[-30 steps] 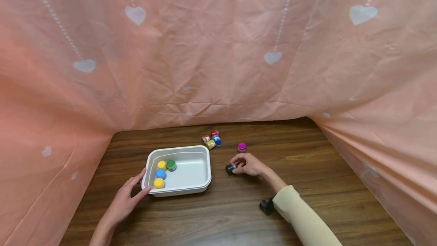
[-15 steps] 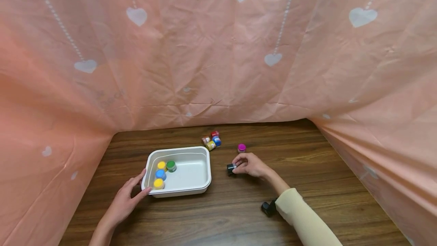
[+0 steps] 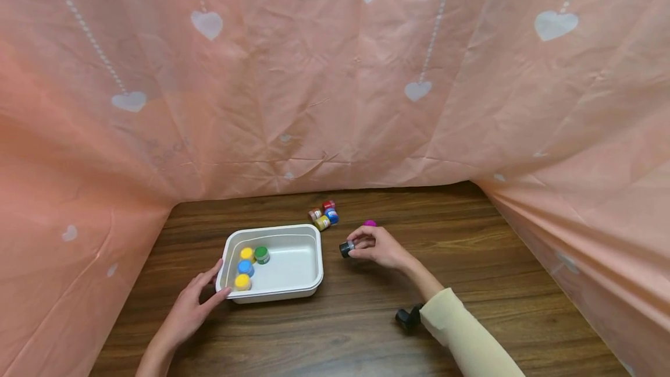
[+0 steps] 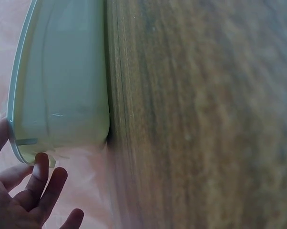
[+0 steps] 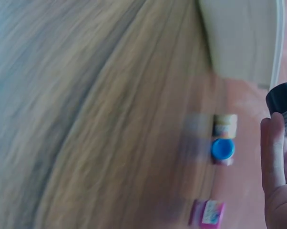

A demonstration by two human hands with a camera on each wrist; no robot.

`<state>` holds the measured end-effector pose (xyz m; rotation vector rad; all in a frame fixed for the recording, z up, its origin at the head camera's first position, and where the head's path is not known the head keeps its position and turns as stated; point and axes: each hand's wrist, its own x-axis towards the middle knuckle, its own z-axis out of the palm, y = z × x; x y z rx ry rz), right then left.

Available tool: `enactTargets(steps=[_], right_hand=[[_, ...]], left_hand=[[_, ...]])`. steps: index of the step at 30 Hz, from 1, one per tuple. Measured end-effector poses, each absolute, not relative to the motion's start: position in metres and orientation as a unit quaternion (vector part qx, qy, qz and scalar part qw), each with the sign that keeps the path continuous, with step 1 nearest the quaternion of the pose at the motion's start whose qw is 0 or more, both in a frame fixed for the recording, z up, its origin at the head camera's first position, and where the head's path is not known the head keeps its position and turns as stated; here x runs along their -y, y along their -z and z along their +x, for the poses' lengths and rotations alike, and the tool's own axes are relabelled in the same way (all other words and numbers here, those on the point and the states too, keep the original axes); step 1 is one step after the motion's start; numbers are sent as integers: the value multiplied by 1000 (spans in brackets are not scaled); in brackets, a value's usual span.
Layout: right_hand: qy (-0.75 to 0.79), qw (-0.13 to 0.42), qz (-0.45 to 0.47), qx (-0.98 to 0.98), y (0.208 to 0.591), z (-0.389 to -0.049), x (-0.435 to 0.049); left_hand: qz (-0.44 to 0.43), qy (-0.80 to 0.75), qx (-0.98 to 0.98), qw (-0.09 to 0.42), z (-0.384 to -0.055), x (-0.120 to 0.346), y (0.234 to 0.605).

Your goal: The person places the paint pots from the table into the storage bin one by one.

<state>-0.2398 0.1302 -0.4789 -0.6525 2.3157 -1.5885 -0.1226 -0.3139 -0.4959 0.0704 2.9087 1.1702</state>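
Note:
My right hand [image 3: 384,248] pinches a small black-lidded jar [image 3: 346,248] between thumb and fingers, lid toward the tub, right of it. In the right wrist view the black lid [image 5: 282,97] shows at the fingertips, raised beside the tub's wall. My left hand [image 3: 195,301] grips the near left corner of the white plastic tub [image 3: 293,294], thumb and fingers at its rim. In the left wrist view fingers [image 4: 40,167] reach under the rim. Inside the tub, along the left, stand two yellow-lidded jars, a blue-lidded jar [image 3: 245,267] and a green-lidded jar [image 3: 262,255].
Behind the tub's right corner lie several small jars, among them a blue one [image 3: 332,215] and a yellow one [image 3: 322,223]. A magenta-lidded jar [image 3: 369,223] stands partly hidden behind my right hand. Black gear [image 3: 408,317] sits at the right wrist. A pink curtain [image 3: 324,103] encloses the wooden table.
My right hand has lifted the black-lidded jar and shifted slightly left and away, now covering part of the magenta-lidded jar. The left hand stays at the tub's corner.

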Motion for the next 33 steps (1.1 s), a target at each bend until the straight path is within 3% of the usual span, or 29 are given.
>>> enactTargets(steps=[14,33], right_hand=[[564,108,-230,-785,447,-234,-98],[557,108,-254,-783,437,-241,-38]], left_hand=[[24,-385,-923,5,-125,312,496],[35,-376,-926,-12,-125,313,496]])
